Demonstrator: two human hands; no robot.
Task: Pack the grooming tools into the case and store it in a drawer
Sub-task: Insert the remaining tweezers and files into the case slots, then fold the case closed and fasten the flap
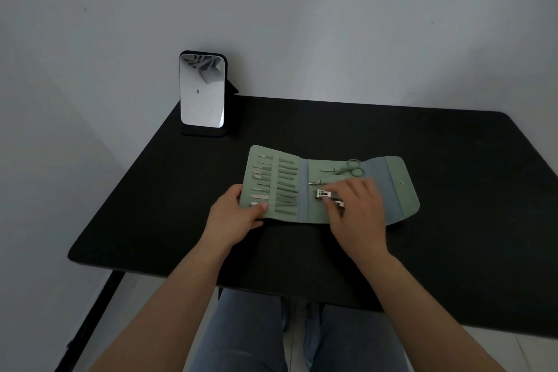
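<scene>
Jeans-clad knees [271, 338] sit just under the table's near edge, and both forearms reach over it to the green case [302, 187], which lies unfolded flat around the middle of the table [453, 220]. The left hand [238, 214] pinches the case's left near corner, thumb on top. The right hand [356, 208] has its fingers curled down on a silver nail clipper [323, 193] in the middle panel, seemingly seating it. I'd keep that corner pinned so the case doesn't skate, and slide the clipper straight under its strap. Scissors [350, 167] are already in. A mirror [201, 90] stands at the far left corner.
</scene>
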